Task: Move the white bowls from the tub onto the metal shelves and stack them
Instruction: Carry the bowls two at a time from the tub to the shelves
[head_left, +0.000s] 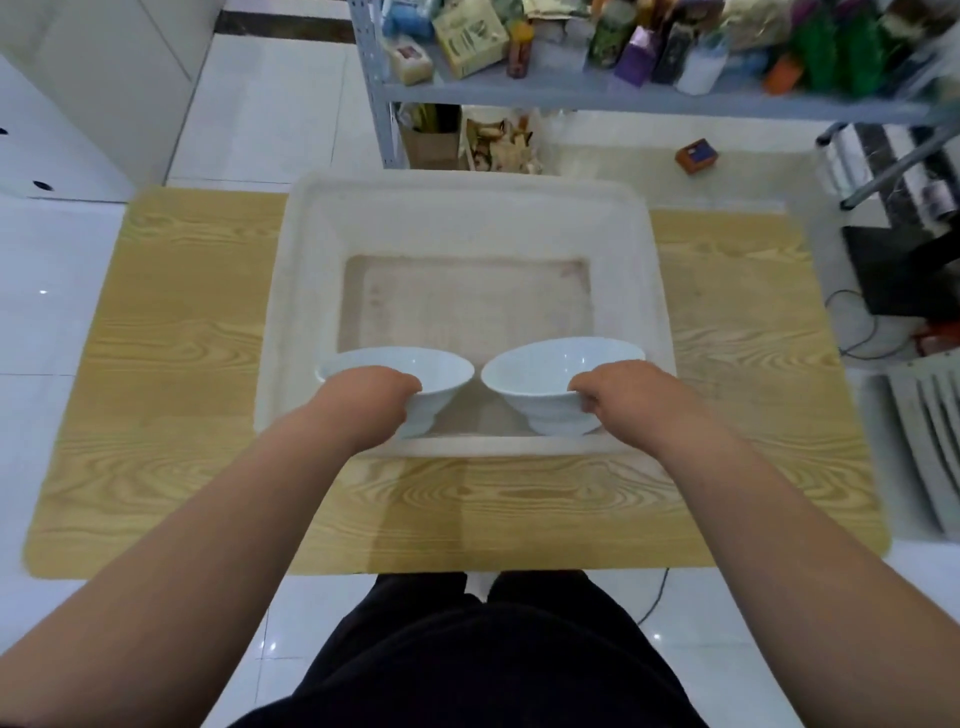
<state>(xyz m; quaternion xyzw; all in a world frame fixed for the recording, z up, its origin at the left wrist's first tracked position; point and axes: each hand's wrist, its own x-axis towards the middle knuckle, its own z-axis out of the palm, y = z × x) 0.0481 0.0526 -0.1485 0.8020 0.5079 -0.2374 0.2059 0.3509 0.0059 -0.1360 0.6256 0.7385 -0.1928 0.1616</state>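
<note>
Two white bowls are over the near end of a translucent white tub (467, 213), which stands on a wooden table. My left hand (369, 402) grips the near rim of the left bowl (431, 371). My right hand (623, 397) grips the near rim of the right bowl (540, 374). Both bowls are upright and apart from each other, side by side. The rest of the tub's floor is bare. The metal shelf (597, 93) stands beyond the tub at the top of the view, crowded with packets and bottles.
The wooden table (171, 364) extends left and right of the tub. A small orange box (697, 154) lies on the white tiled floor behind. A cardboard box (431, 145) sits under the shelf. Cables and dark equipment (904, 275) are at the right.
</note>
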